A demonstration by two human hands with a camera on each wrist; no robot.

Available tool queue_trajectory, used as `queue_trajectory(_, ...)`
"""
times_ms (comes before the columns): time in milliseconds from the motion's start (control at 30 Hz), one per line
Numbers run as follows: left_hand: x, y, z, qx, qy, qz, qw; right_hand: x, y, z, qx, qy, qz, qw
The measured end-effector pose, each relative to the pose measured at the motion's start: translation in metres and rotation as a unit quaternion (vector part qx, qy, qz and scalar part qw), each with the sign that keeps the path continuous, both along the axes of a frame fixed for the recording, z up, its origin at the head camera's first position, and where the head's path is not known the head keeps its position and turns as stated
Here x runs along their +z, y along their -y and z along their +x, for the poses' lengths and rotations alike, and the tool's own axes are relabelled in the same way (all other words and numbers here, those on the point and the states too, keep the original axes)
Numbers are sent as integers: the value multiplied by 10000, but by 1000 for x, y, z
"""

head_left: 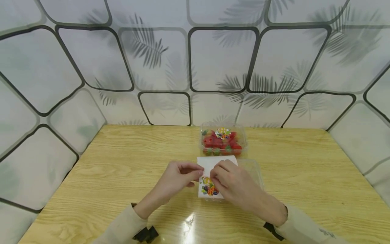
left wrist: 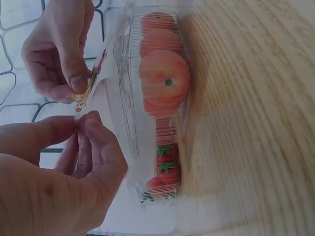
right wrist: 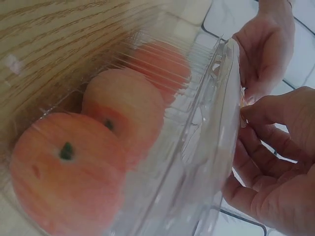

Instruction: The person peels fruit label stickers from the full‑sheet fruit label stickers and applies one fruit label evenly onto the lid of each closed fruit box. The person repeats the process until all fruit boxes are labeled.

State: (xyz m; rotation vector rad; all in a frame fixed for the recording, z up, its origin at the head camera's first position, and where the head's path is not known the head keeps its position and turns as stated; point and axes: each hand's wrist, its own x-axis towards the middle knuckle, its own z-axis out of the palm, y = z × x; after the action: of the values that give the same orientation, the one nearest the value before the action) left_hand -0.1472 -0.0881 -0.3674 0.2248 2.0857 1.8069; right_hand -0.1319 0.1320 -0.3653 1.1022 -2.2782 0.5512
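A white sticker sheet (head_left: 213, 163) lies over the lid of a clear plastic box (head_left: 253, 169). On the sheet's lower part is a printed fruit sticker (head_left: 209, 188). My left hand (head_left: 181, 176) pinches the sheet's left edge between thumb and fingertips. With thumb and index finger, my right hand (head_left: 236, 181) pinches the sticker's edge, which stands lifted in the left wrist view. Both hands' fingertips nearly meet there. Through the box wall, the right wrist view shows several round orange-red fruits (right wrist: 69, 167) with green stems. The hands hide part of the sheet.
Behind the box stands a second clear box (head_left: 243, 135) holding strawberries (head_left: 210, 140), with a fruit label (head_left: 223, 133) on its lid. Both are on a wood-grain table (head_left: 128, 152). A patterned backdrop (head_left: 164, 61) rises along the table's back and sides.
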Motion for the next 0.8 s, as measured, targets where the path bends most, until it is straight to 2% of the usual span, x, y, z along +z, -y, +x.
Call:
queue_trajectory(267, 0, -2, 1, 204, 298, 240, 9991, -1, 1, 3, 138, -61, -6, 9999)
queue_trajectory(800, -4, -3, 0, 536, 416, 190, 9975, -1, 0, 10, 318, 53, 102, 9994)
